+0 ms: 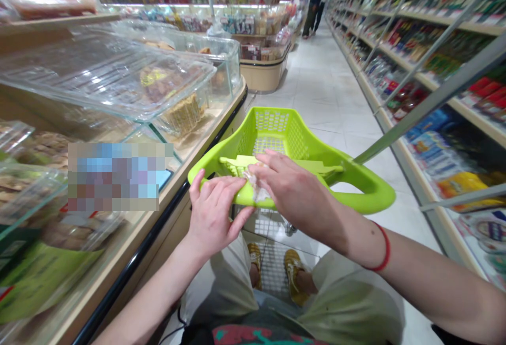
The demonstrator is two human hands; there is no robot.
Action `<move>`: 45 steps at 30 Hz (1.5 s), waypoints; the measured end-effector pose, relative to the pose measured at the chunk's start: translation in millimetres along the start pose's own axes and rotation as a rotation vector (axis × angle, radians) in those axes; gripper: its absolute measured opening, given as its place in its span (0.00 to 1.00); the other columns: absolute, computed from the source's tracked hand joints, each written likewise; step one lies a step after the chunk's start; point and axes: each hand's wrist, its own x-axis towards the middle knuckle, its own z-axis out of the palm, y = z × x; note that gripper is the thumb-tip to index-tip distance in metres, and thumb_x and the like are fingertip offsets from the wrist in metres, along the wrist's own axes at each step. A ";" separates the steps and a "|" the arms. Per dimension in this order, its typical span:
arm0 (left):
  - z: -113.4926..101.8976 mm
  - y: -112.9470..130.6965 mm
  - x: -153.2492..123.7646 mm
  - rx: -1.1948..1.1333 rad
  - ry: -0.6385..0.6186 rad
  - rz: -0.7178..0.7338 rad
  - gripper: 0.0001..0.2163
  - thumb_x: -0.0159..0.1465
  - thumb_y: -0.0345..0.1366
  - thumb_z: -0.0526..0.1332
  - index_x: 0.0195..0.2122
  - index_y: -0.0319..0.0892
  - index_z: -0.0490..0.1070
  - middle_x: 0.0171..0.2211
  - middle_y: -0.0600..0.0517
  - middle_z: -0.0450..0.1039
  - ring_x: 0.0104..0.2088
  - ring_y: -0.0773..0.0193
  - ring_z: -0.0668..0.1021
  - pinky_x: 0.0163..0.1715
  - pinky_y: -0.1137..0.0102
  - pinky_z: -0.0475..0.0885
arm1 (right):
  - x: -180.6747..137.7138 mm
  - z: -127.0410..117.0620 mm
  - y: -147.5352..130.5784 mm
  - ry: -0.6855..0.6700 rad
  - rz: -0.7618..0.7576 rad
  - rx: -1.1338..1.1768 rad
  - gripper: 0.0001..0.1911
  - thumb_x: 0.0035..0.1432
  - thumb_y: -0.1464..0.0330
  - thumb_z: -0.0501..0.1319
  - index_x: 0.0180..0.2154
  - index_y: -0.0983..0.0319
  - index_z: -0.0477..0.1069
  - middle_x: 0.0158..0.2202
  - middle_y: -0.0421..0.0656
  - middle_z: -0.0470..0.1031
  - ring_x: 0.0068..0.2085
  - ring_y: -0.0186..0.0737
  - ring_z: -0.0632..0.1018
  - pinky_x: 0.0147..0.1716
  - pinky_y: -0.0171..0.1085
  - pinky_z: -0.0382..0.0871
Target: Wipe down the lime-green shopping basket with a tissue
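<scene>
A lime-green shopping cart with a perforated basket stands in front of me. My left hand is closed over the left part of its handle, fingers on top and thumb below the rim. Bent over the middle of that handle is my right hand, with a red band around the wrist. Under its fingers is a crumpled whitish piece that looks like tissue, pressed against the green plastic. The right fingertips partly cover it. A fold-down flap lies just beyond the hands.
On the left, a display counter with clear lids and packaged baked goods runs beside the cart. Stocked shelves behind slanted metal bars line the right. The tiled aisle leads ahead to a person. A pixelated patch covers part of the counter.
</scene>
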 end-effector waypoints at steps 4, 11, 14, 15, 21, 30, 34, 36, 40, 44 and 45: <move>-0.5 -1.2 -0.2 0.012 -0.007 0.010 0.18 0.65 0.43 0.63 0.54 0.43 0.67 0.46 0.48 0.79 0.49 0.55 0.77 0.67 0.49 0.50 | 6.0 -2.4 21.3 -0.120 0.119 0.125 0.14 0.68 0.72 0.53 0.43 0.64 0.78 0.46 0.51 0.79 0.48 0.45 0.79 0.51 0.46 0.74; -1.8 -1.9 -0.6 0.005 -0.013 0.011 0.19 0.65 0.43 0.63 0.54 0.43 0.67 0.46 0.48 0.79 0.49 0.55 0.77 0.67 0.50 0.50 | -35.0 -49.4 52.3 -0.206 0.284 0.194 0.17 0.69 0.64 0.52 0.48 0.59 0.78 0.49 0.46 0.81 0.49 0.44 0.81 0.50 0.44 0.75; -1.6 -0.9 -0.1 -0.003 -0.004 0.006 0.18 0.64 0.43 0.63 0.54 0.43 0.67 0.45 0.48 0.79 0.49 0.55 0.77 0.67 0.50 0.50 | -45.8 -57.8 57.3 -0.202 0.312 0.175 0.18 0.69 0.63 0.52 0.49 0.59 0.77 0.48 0.47 0.81 0.48 0.44 0.81 0.48 0.44 0.76; -1.7 -0.5 0.2 -0.007 -0.001 0.003 0.18 0.65 0.43 0.63 0.54 0.44 0.67 0.45 0.48 0.79 0.48 0.55 0.77 0.67 0.50 0.51 | -45.3 -56.8 56.5 -0.197 0.306 0.165 0.17 0.69 0.63 0.52 0.49 0.59 0.78 0.48 0.47 0.81 0.47 0.44 0.81 0.47 0.44 0.76; -3.7 0.0 0.8 -0.019 -0.013 -0.012 0.17 0.65 0.42 0.62 0.54 0.45 0.67 0.45 0.49 0.79 0.48 0.55 0.78 0.66 0.50 0.52 | -5.8 -26.0 36.0 -0.201 0.258 0.098 0.15 0.67 0.68 0.53 0.38 0.59 0.79 0.40 0.46 0.81 0.40 0.44 0.81 0.42 0.43 0.76; -7.0 0.0 1.1 0.003 -0.035 0.006 0.17 0.65 0.42 0.62 0.53 0.43 0.67 0.45 0.47 0.79 0.48 0.55 0.77 0.63 0.53 0.55 | 9.9 -20.6 37.0 -0.284 0.265 0.153 0.14 0.68 0.67 0.54 0.35 0.60 0.77 0.37 0.45 0.81 0.37 0.41 0.80 0.39 0.39 0.73; -6.9 -0.3 0.4 0.003 -0.029 0.019 0.17 0.66 0.41 0.62 0.54 0.43 0.66 0.45 0.47 0.79 0.49 0.55 0.77 0.63 0.53 0.55 | -16.3 -42.6 54.6 -0.258 0.257 0.130 0.13 0.68 0.66 0.55 0.40 0.58 0.79 0.38 0.43 0.83 0.38 0.41 0.82 0.37 0.38 0.73; -6.1 -0.4 0.0 0.002 -0.019 0.023 0.17 0.66 0.41 0.62 0.54 0.42 0.67 0.45 0.47 0.78 0.48 0.55 0.77 0.63 0.53 0.55 | -22.6 -48.6 60.4 -0.252 0.243 0.131 0.13 0.67 0.66 0.55 0.41 0.58 0.79 0.38 0.43 0.83 0.37 0.41 0.82 0.35 0.38 0.73; -5.3 0.6 0.2 -0.005 -0.016 0.008 0.17 0.65 0.41 0.62 0.53 0.43 0.67 0.45 0.47 0.79 0.48 0.55 0.77 0.63 0.52 0.55 | -9.7 -40.5 52.8 -0.278 0.246 0.113 0.13 0.67 0.67 0.55 0.38 0.58 0.79 0.37 0.43 0.83 0.36 0.41 0.81 0.35 0.38 0.73; -6.1 1.9 1.2 0.000 -0.018 0.003 0.17 0.65 0.41 0.62 0.54 0.43 0.66 0.45 0.47 0.79 0.48 0.55 0.77 0.63 0.52 0.55 | 17.7 -15.6 28.8 -0.299 0.225 0.107 0.15 0.67 0.71 0.53 0.33 0.61 0.77 0.36 0.46 0.80 0.35 0.39 0.78 0.36 0.38 0.71; -6.2 2.0 1.3 0.001 -0.016 0.002 0.17 0.65 0.41 0.62 0.54 0.44 0.66 0.45 0.48 0.79 0.48 0.54 0.77 0.63 0.52 0.55 | 22.1 -9.7 23.7 -0.283 0.202 0.109 0.14 0.67 0.72 0.53 0.34 0.61 0.77 0.36 0.46 0.79 0.36 0.39 0.78 0.37 0.37 0.71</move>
